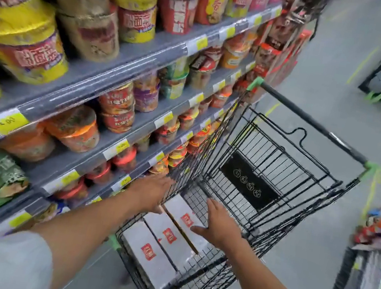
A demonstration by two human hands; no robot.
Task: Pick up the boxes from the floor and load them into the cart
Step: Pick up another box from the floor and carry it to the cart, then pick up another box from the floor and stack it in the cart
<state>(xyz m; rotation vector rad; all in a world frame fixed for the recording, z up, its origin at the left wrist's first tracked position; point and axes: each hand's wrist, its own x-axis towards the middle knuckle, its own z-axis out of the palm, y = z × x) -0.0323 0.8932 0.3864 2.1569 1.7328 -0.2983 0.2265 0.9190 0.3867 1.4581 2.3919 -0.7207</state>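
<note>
Grey sleeve fills the lower left corner of the frame, and two bare forearms reach from it and from the lower right toward the black wire cart in the middle.

Three flat boxes lie side by side on the floor of its basket, running from lower centre up toward the hands. Each is silver-grey, long and shallow, with a small red square label carrying pale characters on its top face. The nearest box sits against the basket's lower end, the middle box touches it, and the far box lies just beside that one.

The left hand is released, fingers straight and close together, stretched over the cart's left wire wall, with the thumb pointing down toward the far box's end. The right hand is also unclenched, fingers spread, palm down over the right part of the far box. Motion blur makes contact hard to judge, but the palm seems to rest on it. Neither hand closes around anything.

The cart's handle has green end caps, and a black plaque hangs on its inner flap. Shelves of noodle cups with yellow price tags fill the left side. The grey floor lies at upper right.
</note>
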